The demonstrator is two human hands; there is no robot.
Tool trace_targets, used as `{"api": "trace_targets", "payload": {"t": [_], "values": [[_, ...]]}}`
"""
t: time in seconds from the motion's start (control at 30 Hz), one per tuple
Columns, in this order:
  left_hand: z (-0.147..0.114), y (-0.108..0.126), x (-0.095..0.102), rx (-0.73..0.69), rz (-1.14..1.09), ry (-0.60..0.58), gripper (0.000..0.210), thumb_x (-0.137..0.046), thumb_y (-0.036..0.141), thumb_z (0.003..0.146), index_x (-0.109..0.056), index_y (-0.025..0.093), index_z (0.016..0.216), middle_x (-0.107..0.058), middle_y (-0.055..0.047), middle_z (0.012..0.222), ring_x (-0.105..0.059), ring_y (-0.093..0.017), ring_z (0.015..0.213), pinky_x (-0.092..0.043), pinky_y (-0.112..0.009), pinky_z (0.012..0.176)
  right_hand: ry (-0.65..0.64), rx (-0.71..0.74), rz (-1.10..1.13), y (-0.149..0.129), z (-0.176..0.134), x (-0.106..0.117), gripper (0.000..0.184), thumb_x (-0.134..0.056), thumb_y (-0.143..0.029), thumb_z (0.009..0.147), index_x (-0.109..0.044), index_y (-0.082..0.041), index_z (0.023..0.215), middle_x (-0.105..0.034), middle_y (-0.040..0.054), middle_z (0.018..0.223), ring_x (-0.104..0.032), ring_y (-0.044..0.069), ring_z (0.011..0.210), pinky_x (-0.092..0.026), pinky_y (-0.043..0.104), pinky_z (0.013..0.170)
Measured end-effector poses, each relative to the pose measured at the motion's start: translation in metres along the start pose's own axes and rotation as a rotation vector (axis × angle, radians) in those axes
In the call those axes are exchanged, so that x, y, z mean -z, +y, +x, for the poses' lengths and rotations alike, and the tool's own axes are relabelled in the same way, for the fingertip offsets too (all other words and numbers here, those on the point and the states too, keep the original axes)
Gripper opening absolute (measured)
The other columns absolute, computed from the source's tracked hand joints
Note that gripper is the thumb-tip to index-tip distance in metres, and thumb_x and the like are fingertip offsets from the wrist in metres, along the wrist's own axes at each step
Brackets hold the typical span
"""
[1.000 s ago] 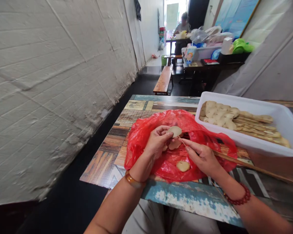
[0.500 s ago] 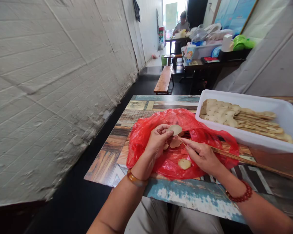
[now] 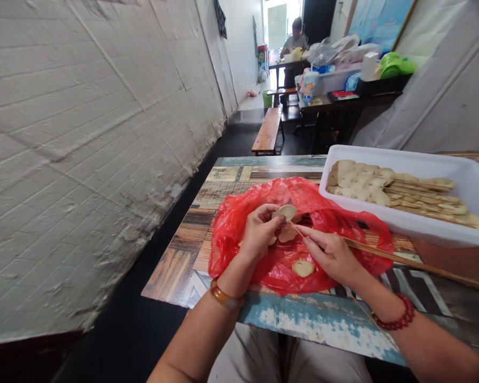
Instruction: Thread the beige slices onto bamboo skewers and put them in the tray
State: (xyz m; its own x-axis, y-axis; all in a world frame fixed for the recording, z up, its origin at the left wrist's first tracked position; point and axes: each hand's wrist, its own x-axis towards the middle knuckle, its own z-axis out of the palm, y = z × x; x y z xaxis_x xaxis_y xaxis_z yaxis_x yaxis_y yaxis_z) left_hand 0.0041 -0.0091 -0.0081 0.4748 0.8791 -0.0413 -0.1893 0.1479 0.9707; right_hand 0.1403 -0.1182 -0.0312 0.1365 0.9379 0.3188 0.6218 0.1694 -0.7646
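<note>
Between the thumb and fingers of my left hand is a pale, flat round slice, perhaps potato. My right hand pinches a thin wooden skewer, whose tip meets the slice's lower edge; whether it has pierced it I cannot tell. Both hands are over a spread red plastic bag. More pale slices lie on the bag, partly hidden by my hands, and one loose slice sits nearer me. A bundle of bare skewers extends rightward from beside my right hand.
A white plastic tub at the right holds rows of skewered slices. The patterned table runs beneath everything. Beyond it are a wooden bench, a cluttered table and a seated person. A white wall stands left.
The slice in my left hand has tilted a little, showing more edge-on. My hands stay in nearly the same place, and the whole view has shifted slightly.
</note>
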Motion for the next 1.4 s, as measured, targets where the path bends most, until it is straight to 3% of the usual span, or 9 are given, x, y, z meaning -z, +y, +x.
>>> {"api": "trace_targets", "payload": {"t": [0.13, 0.6, 1.13, 1.4], "values": [[0.000, -0.002, 0.001, -0.057, 0.111, -0.005, 0.023, -0.075, 0.030, 0.064, -0.065, 0.015, 0.078, -0.064, 0.000, 0.068, -0.055, -0.009, 0.058, -0.042, -0.019, 0.055, -0.008, -0.020, 0.007, 0.001, 0.000, 0.000, 0.039, -0.044, -0.020, 0.089, -0.061, -0.014, 0.123, -0.074, 0.0063, 0.100, -0.071, 0.019, 0.081, -0.056, 0.029, 0.072], [0.004, -0.013, 0.005, -0.192, 0.268, -0.033, 0.020, -0.072, 0.031, 0.070, -0.068, 0.016, 0.083, -0.064, -0.003, 0.077, -0.057, -0.012, 0.069, -0.044, -0.021, 0.062, 0.018, 0.000, 0.016, 0.002, 0.002, -0.002, 0.037, -0.045, -0.019, 0.088, -0.063, -0.018, 0.120, -0.071, 0.0055, 0.110, -0.069, 0.020, 0.095, -0.055, 0.032, 0.083], [0.003, -0.012, 0.004, -0.217, 0.321, -0.076, 0.021, -0.073, 0.032, 0.069, -0.069, 0.016, 0.081, -0.064, -0.003, 0.076, -0.055, -0.012, 0.066, -0.042, -0.020, 0.058, 0.039, 0.021, 0.004, 0.005, 0.004, -0.003, 0.036, -0.046, -0.018, 0.087, -0.065, -0.021, 0.118, -0.072, 0.0044, 0.109, -0.070, 0.021, 0.094, -0.056, 0.033, 0.082], [0.001, -0.007, 0.001, -0.051, 0.194, -0.122, 0.027, -0.074, 0.034, 0.066, -0.065, 0.015, 0.082, -0.066, -0.003, 0.071, -0.057, -0.012, 0.062, -0.043, -0.021, 0.057, 0.061, -0.009, -0.078, 0.005, 0.003, -0.003, 0.029, -0.046, -0.020, 0.088, -0.067, -0.018, 0.107, -0.075, 0.0059, 0.097, -0.071, 0.020, 0.083, -0.055, 0.030, 0.074]]}}
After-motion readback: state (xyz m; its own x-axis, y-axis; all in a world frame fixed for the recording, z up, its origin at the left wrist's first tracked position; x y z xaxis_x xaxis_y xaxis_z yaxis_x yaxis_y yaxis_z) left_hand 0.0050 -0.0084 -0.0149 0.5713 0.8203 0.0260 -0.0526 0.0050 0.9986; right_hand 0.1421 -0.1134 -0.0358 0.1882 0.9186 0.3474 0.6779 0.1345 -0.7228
